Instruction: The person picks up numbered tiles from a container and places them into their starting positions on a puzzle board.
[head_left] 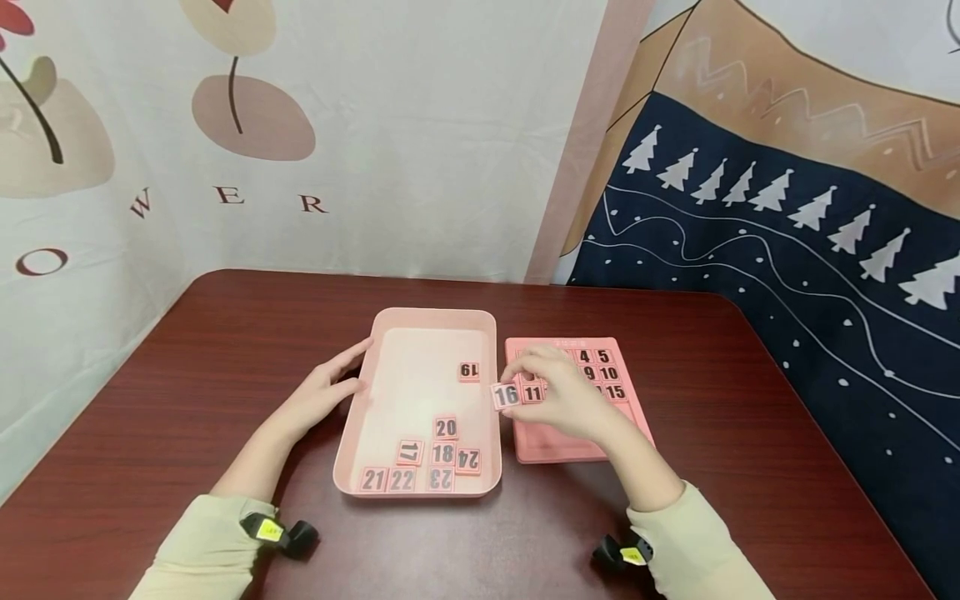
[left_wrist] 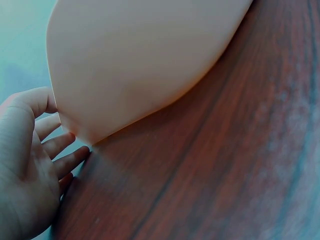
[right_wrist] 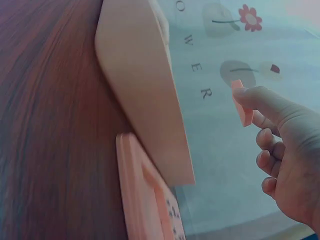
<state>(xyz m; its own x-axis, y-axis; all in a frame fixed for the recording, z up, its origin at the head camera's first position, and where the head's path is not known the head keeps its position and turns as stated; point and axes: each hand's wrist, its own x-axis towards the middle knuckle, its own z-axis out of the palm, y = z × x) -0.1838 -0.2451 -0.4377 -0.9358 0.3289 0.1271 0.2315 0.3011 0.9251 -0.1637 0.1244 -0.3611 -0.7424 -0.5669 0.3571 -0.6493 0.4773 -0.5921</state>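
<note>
My right hand pinches a number tile marked 16 between thumb and fingers, at the gap between tray and board. In the right wrist view the tile is seen edge-on, raised above the pink board. That board holds rows of number tiles in its upper part, partly hidden by the hand; 4, 5, 9, 10, 11 and 15 can be read. My left hand touches the left side of the light pink tray, its fingers loosely bent in the left wrist view.
Inside the tray, tile 19 lies upside down at the right. Several more tiles, among them 20, 21 and 24, lie near its front, some turned. A dark red wooden table bears everything; patterned curtains hang behind.
</note>
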